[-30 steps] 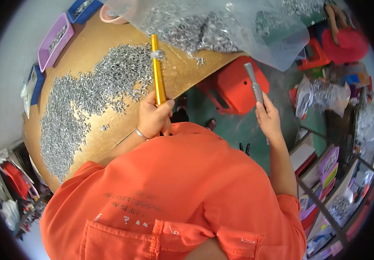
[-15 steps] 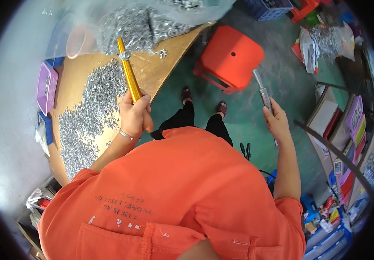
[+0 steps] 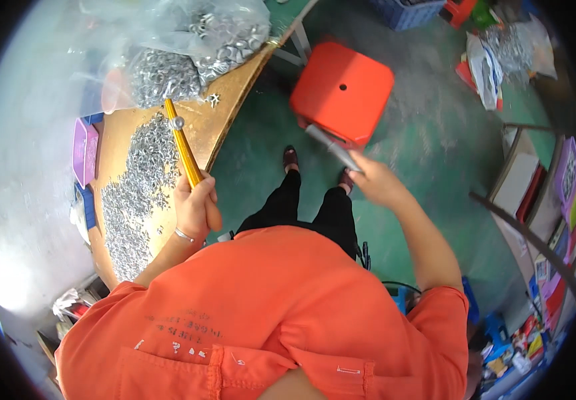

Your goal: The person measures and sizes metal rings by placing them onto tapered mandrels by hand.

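My left hand point(image 3: 196, 203) is closed round the handle end of a gold tapered ring mandrel point(image 3: 186, 153), its tip slanting up and away. A single silver ring point(image 3: 177, 123) sits round the mandrel near the thin end. Out to the right, my right hand point(image 3: 376, 181) grips the near end of a slim grey metal tool point(image 3: 333, 148); its exact kind is blurred. That tool points up and left, apart from the mandrel. Beside my left hand, loose silver rings point(image 3: 138, 187) lie spread over the wooden table.
Clear plastic bags point(image 3: 168, 75) full of silver pieces stand at the table's far end. A pink-purple tray point(image 3: 85, 152) is on its left side. Beyond my feet stands a red stool point(image 3: 344, 93). Shelving with colourful trays point(image 3: 566, 168) lines the right; a blue crate point(image 3: 404, 15) is far off.
My right hand has swung inward to the left with the grey tool, which now tilts leftward. My left hand still holds the mandrel, a little lower in view. The whole view has shifted slightly.
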Action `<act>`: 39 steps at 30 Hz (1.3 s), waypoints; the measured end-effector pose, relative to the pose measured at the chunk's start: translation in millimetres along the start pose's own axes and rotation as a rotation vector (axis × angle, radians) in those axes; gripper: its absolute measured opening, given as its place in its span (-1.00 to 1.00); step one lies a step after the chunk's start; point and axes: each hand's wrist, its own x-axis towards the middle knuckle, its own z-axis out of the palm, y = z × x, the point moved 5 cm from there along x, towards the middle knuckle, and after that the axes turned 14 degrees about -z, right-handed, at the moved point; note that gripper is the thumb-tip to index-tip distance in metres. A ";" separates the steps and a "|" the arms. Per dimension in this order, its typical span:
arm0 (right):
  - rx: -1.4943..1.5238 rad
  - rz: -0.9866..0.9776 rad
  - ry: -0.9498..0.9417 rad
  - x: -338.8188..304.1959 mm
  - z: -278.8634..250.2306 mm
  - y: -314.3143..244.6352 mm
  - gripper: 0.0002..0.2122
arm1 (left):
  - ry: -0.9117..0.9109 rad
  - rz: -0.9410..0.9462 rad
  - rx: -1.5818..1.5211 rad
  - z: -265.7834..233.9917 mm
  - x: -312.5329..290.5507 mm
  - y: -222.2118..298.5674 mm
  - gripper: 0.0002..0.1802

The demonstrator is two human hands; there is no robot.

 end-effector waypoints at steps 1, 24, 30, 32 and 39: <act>0.008 -0.093 0.021 11.6 0.9 -10.3 -0.63 | 0.016 0.005 0.011 -1.0 -3.9 -2.8 -0.94; 1.127 0.124 -0.046 101.1 127.2 -68.9 -0.70 | -0.313 0.035 0.703 -29.8 25.1 -40.8 -0.68; 1.386 0.228 0.290 60.3 137.3 4.1 -0.66 | -0.593 -0.180 1.064 43.9 49.1 -68.9 -0.59; 1.373 0.247 0.395 47.4 133.6 25.2 -0.68 | -0.710 -0.071 1.061 67.5 54.0 -80.5 -0.53; 1.455 0.235 0.664 -8.2 105.2 106.6 -0.73 | -0.719 -0.401 0.624 95.6 93.5 -145.0 -0.80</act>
